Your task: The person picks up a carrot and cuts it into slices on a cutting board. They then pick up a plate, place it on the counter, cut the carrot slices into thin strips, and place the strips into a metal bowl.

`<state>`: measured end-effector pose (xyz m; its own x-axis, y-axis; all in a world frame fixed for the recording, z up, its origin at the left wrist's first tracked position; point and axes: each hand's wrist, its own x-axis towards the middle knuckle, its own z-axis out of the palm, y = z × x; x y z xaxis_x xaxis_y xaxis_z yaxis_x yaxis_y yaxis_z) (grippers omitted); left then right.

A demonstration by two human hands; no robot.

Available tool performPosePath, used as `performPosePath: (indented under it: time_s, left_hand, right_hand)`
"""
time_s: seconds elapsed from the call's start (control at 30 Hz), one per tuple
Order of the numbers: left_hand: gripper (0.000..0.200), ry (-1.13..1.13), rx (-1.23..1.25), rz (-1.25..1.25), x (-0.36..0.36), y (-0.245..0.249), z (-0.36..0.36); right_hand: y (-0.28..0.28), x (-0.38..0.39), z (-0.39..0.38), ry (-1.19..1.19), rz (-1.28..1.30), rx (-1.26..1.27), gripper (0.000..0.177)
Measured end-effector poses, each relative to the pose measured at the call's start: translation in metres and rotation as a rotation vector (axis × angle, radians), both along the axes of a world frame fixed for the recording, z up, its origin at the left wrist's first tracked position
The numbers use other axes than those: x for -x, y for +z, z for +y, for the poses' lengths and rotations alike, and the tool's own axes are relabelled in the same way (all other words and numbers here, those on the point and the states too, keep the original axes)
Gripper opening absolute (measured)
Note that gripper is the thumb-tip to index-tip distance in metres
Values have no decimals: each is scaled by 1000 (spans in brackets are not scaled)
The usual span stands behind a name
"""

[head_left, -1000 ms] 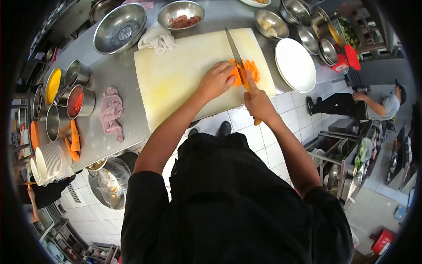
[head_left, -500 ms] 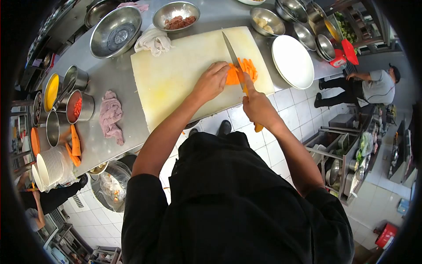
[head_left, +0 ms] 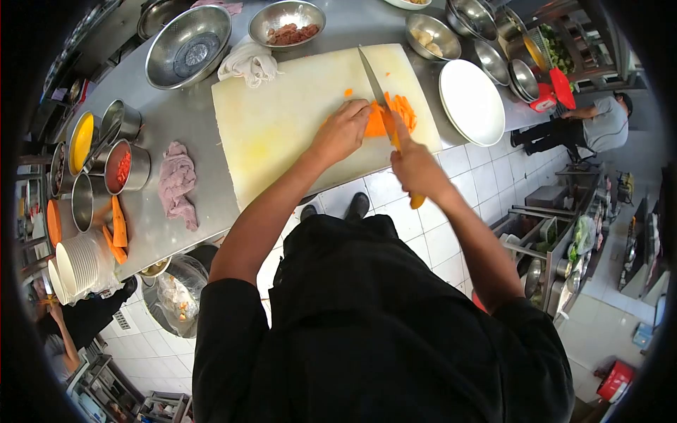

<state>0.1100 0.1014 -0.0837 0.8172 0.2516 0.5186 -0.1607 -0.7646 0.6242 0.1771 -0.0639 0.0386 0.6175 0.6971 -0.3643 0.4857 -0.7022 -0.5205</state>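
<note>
On the white cutting board (head_left: 282,99), my left hand (head_left: 342,132) presses curled fingers against a stack of carrot slices (head_left: 375,121). My right hand (head_left: 417,168) grips a knife (head_left: 371,74) by its orange handle. Its long blade stands beside my left fingertips, across the carrot, with the tip pointing away from me. Cut carrot strips (head_left: 402,110) lie to the right of the blade. A small carrot piece (head_left: 348,92) rests on the board beyond my left hand. My left fingertips partly hide the stack.
White plates (head_left: 471,102) stand right of the board. Behind it are bowls of meat (head_left: 288,28) and pale pieces (head_left: 434,39). A white cloth (head_left: 248,65) touches the board's far edge. Pots (head_left: 127,169), whole carrots (head_left: 118,222) and a pink cloth (head_left: 178,185) lie left. A person (head_left: 599,125) stands right.
The knife and both hands have shifted only slightly. Small carrot bits now show on the board beyond my left hand and near the blade. The person at right has moved slightly.
</note>
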Motion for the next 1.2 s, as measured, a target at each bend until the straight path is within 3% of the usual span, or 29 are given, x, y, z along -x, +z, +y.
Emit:
performPosePath:
  time_s: [0.07,0.2,0.5,0.6,0.7,0.8,0.93,1.03,1.17,1.2]
  left_hand:
    - [23,5,1,5,-2,0,1]
    - [23,-17,7,13,2,-5,-4]
    - [24,22,53,31,-1,0,1]
    - [25,31,73,27,-1,-3,-1]
    - [26,29,78,31,0,0,2]
    - [25,27,67,15,-1,0,2]
    - [21,27,95,17,-1,0,1]
    - [19,20,109,-2,-1,1,2]
    - [20,4,93,-15,4,-4,-1]
    - [19,13,78,-13,1,-4,-1]
  right_hand:
    - [-71,-4,-15,99,-296,-135,80]
    - [-26,-23,14,-33,92,-46,80]
    - [46,13,7,-79,208,121,79]
    - [35,19,-3,-43,115,73,79]
    - [-52,7,-17,73,-163,-128,80]
    - [-55,-11,1,18,-76,-95,80]
    - [31,7,12,-109,195,84,80]
    - [-31,16,-3,-14,-27,-88,83]
    - [-39,0,11,69,-154,-111,82]
    - [-33,-4,9,23,-47,-57,81]
